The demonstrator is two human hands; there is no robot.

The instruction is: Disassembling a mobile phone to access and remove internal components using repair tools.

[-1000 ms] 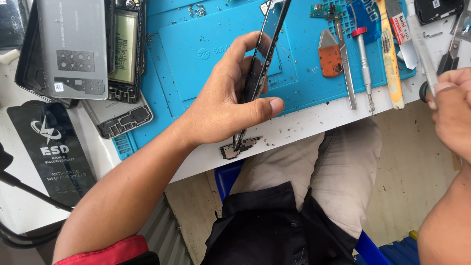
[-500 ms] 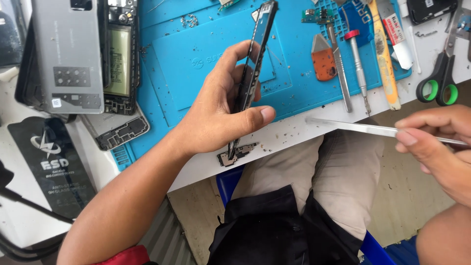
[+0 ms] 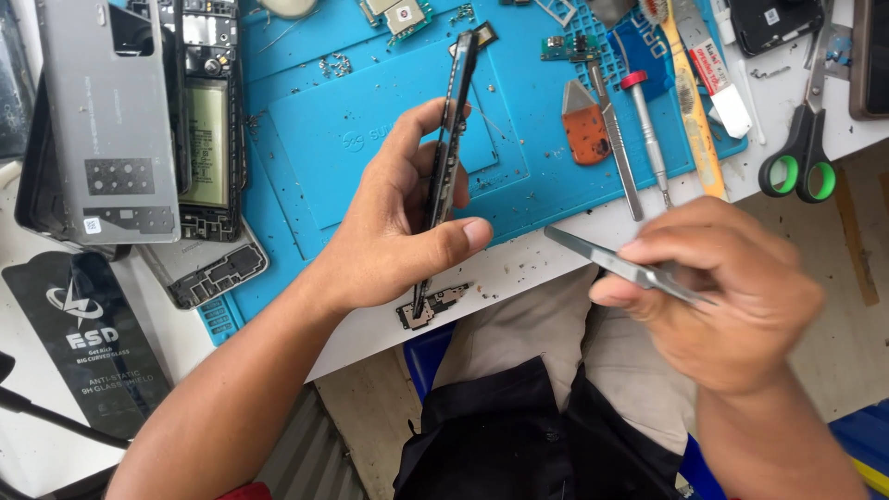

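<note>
Phone frame [image 3: 451,139], already stripped of its grey back cover [image 3: 109,130], stands on edge over the blue mat [image 3: 306,139], clamped in the left hand [image 3: 394,231], while the right hand [image 3: 732,287] pinches metal tweezers [image 3: 611,262] not yet touching it.

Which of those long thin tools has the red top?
The screwdriver lying on the blue mat; its cap is red. The flat tool beside it is plain metal, like the tweezers in the right hand.

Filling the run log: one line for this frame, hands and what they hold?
left hand: grips phone frame on edge over blue mat | right hand: holds metal tweezers, tip toward frame, apart | scissors idle
</note>
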